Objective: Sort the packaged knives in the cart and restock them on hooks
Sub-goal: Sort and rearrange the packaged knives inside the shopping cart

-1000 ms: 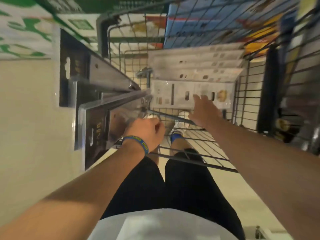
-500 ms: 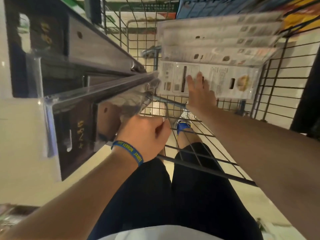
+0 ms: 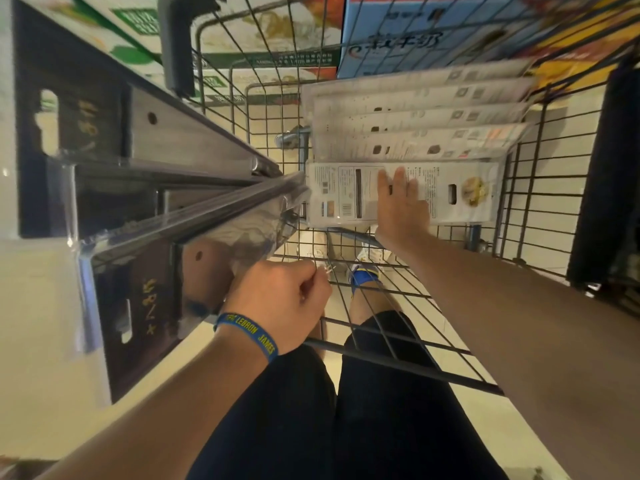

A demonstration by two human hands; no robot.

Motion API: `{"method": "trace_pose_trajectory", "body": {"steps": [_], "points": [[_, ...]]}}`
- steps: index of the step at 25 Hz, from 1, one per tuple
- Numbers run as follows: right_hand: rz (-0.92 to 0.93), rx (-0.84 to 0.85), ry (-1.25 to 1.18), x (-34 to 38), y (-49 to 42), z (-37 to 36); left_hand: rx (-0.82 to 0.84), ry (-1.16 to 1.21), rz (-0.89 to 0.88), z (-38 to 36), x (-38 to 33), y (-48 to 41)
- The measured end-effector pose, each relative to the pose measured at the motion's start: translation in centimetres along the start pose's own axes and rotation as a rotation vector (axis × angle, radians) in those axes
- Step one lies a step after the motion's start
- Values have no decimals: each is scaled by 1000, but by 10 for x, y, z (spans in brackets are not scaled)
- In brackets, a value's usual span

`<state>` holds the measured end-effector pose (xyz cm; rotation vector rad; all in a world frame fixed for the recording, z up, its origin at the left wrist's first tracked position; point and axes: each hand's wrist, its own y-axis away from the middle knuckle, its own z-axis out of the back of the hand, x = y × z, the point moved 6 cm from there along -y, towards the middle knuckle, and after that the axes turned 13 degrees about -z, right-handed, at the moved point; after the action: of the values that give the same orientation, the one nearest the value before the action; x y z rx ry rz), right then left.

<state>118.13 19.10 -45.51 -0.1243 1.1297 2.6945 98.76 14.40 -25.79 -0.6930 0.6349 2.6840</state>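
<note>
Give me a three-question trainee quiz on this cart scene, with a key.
1. True or false: the right hand rests with straight fingers on the front white package in the cart.
2. The left hand is: A open; B gripping packaged knives; C pressing the white package.
3. Fill in: the wristband on the left wrist is ____.
Key: 1 true; 2 B; 3 blue.
</note>
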Motion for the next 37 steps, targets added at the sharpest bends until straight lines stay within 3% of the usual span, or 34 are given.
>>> {"method": "trace_pose_trajectory", "body": {"steps": [8,12,15,20,24,27,30,32,34,37], "points": [[79,-193,128,5,-6,-3,-68,43,28,-6,6,1],[106,-151,139,11,-7,-6,-90,63,11,-9,7,0],[83,-81,52,2,4,-10,-15,48,96,-13,10,4],[163,-6,-53,-12,32,-2,-16,66,89,-19,11,4],[15,-153,-411,-25,52,53,51,115,211,-23,19,-2],[-175,-195,-677,-35,63,119,39,313,368,-14,18,-6],[-120,-94,-557,-28,81,145,-20,502,525,12,8,-12],[-77,-7,-403,-25,86,126,-70,495,440,30,-4,-21],[-115,86,-328,-31,81,89,-89,273,180,48,-20,-37],[-208,150,-169,-37,51,44,111,-160,-78,47,-34,-66]]}}
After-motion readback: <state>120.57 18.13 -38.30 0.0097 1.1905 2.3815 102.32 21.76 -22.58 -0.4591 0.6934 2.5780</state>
